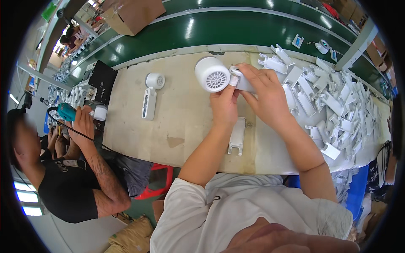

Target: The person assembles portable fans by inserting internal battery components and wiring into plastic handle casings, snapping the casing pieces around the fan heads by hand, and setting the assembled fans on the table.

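Observation:
Above the table's middle, a white hair dryer (212, 75) has its round rear grille turned up. My left hand (225, 105) is closed at the neck beside the barrel. My right hand (265, 90) is closed around the white handle shell (245, 83), its fingers partly hiding it at the joint. Whether shell and barrel are fastened together I cannot tell. Below my hands a loose white handle shell (237, 135) lies flat, its forked end toward me. Another hair dryer (149, 97), with a slotted handle, lies to the left.
A heap of white handle shells (333, 101) covers the table's right side. A green conveyor (236, 29) runs along the back, with a cardboard box (133, 14) at upper left. On the left, a co-worker's hand (83, 122) holds a teal power screwdriver (66, 111) near another white barrel.

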### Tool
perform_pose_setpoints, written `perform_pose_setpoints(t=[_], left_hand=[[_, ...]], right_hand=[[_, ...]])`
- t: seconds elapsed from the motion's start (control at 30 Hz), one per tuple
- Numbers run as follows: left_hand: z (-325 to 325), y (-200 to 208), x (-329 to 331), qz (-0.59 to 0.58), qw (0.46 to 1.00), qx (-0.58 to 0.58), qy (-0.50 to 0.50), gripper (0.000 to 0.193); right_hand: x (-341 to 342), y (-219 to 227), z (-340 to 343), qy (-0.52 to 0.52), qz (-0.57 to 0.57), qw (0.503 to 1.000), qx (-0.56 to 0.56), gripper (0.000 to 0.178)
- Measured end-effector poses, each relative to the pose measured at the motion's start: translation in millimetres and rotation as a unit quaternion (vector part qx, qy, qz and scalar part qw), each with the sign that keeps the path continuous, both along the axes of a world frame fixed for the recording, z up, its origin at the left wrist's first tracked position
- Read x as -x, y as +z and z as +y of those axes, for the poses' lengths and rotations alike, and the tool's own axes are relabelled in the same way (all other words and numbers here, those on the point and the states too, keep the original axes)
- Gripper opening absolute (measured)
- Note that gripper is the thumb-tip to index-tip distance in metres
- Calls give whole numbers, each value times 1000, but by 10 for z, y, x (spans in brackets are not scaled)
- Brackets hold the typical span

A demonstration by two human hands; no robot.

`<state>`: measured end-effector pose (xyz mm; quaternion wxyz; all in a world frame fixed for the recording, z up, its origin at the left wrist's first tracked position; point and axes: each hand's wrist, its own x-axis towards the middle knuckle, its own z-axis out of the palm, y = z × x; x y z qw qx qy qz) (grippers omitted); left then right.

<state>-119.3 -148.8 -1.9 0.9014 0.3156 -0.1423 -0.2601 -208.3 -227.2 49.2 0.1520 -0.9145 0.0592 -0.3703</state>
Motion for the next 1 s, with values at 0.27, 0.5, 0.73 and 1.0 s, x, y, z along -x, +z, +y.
perform_pose_setpoints(t=[0.27, 0.5, 0.73, 1.0], left_hand=[[142, 232, -50, -22, 996, 68, 51, 26], [182, 329, -44, -50, 993, 80, 69, 28], [275, 418, -203, -136, 989, 28, 53, 33], [870, 83, -1089, -521, 546, -618, 220, 40]], right_hand=[[-11, -62, -410, 100, 217, 832, -501, 47], [-25, -144, -104, 152, 43, 861, -484, 30], [-66, -148, -127, 151, 68, 920, -356, 39], [-531, -351, -1759, -52, 219, 974, -33, 28]])
